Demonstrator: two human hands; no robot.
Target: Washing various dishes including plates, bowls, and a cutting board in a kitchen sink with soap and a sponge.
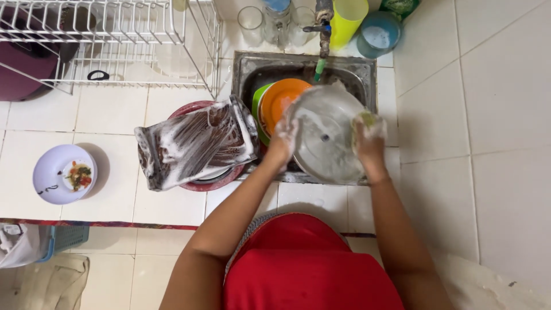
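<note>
Both grips are closed on the round, soapy steel lid, left hand at its rim, right hand pressing a sponge; likely slippery, stiff, best held by the rim.

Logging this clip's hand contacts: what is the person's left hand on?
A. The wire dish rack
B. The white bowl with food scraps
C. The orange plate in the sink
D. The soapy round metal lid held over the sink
D: the left hand, covered in suds, grips the left edge of the round metal lid over the sink, while the right hand presses a sponge on its other side.
</note>
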